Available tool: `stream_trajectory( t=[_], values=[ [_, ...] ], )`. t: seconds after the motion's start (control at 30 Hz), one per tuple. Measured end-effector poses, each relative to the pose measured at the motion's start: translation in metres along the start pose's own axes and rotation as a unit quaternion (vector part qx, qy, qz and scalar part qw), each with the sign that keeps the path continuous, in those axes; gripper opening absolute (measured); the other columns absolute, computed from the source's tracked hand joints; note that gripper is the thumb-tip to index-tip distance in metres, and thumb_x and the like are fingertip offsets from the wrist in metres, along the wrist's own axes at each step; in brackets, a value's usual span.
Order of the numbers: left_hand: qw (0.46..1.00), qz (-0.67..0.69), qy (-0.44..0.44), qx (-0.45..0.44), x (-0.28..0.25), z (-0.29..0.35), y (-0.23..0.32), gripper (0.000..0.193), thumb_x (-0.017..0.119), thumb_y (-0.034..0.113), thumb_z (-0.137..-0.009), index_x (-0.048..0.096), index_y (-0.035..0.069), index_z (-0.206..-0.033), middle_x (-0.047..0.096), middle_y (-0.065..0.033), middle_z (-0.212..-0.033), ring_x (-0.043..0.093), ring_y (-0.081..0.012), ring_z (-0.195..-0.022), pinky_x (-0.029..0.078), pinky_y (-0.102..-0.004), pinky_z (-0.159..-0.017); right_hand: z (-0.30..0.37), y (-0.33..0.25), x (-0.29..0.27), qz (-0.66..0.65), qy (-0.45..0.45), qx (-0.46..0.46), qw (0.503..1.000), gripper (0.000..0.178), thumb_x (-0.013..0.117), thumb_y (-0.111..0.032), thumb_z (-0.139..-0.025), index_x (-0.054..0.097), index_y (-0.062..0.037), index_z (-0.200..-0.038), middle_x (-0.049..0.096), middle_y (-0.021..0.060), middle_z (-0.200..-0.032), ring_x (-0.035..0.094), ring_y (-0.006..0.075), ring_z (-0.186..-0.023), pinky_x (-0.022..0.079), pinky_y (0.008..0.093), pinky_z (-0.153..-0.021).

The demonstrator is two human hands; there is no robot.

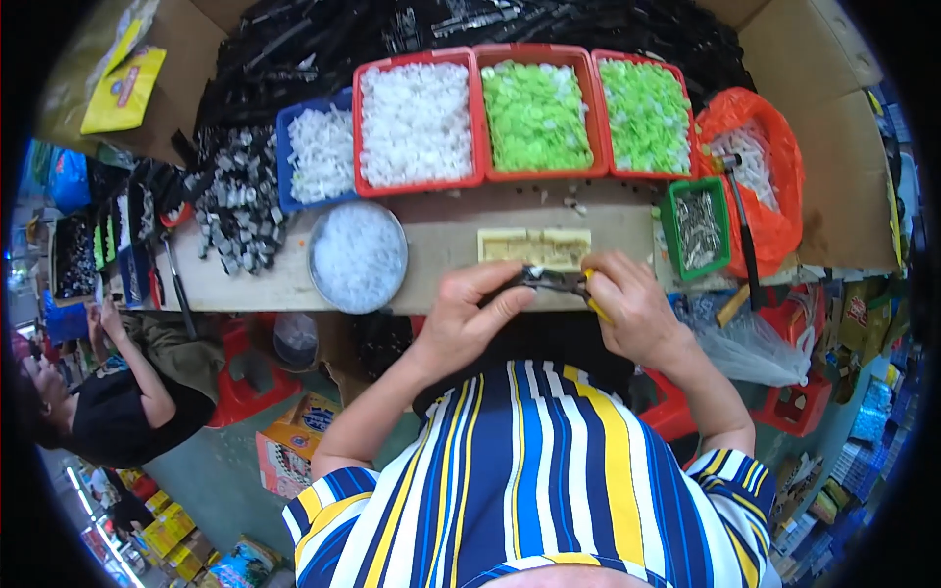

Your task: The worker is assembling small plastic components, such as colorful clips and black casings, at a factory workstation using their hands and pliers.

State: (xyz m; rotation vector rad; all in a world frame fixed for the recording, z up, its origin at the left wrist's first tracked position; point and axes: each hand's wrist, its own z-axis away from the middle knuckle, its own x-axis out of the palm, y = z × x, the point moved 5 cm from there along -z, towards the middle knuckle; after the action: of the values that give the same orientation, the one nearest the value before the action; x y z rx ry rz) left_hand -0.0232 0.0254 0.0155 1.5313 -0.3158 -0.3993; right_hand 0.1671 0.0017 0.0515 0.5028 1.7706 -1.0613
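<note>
Here's the left hand (470,312) pinching a small black piece (530,275) at its two o'clock, the right hand (635,306) clasping pliers (563,283) (yellow-handled, these) whose tips meet that piece at nine o'clock, a cream tray (535,234) beyond at twelve

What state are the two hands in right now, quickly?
Left hand: closed, thumb and fingers pinching a small black part.
Right hand: closed, holding yellow-handled pliers.

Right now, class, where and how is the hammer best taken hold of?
Grip the hammer by its black handle, probably from the near side: the handle is long and slim and runs that way, with the head at the far end.
</note>
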Motion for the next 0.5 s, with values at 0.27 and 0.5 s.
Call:
stream_trajectory(
  t=[0.27, 0.5],
  values=[
    [0.957, -0.219, -0.148, -0.119, -0.023, -0.007, 0.003, 0.028, 0.063, 0.021, -0.093, 0.066, -0.003, -0.105, 0.066, -0.0252, -0.091, 0.064, -0.0416, -0.083, 0.050, -0.0428, -0.073, 0.027, 0.075, -0.002, 0.008, -0.001, 0.134, 0.991, 0.024, 0.065, -0.004, -0.073, 0.058, -0.0023, -0.096, 0.056, 0.0152, -0.109, 0.054, 0.0339, -0.104, 0.041, 0.0434, -0.088],
    [0.867, -0.417, -0.101, -0.252, -0.072, 0.083, -0.058, 0.026, 0.067, 0.023, -0.088, 0.069, 0.000, -0.101, 0.066, -0.0227, -0.086, 0.066, -0.0397, -0.085, 0.051, -0.0444, -0.074, 0.018, 0.094, 0.021, 0.097, -0.006, 0.127, 0.987, 0.028, 0.061, -0.005, -0.074, 0.057, -0.0020, -0.102, 0.053, 0.0158, -0.110, 0.052, 0.0317, -0.106, 0.042, 0.0420, -0.086]
  ],
)
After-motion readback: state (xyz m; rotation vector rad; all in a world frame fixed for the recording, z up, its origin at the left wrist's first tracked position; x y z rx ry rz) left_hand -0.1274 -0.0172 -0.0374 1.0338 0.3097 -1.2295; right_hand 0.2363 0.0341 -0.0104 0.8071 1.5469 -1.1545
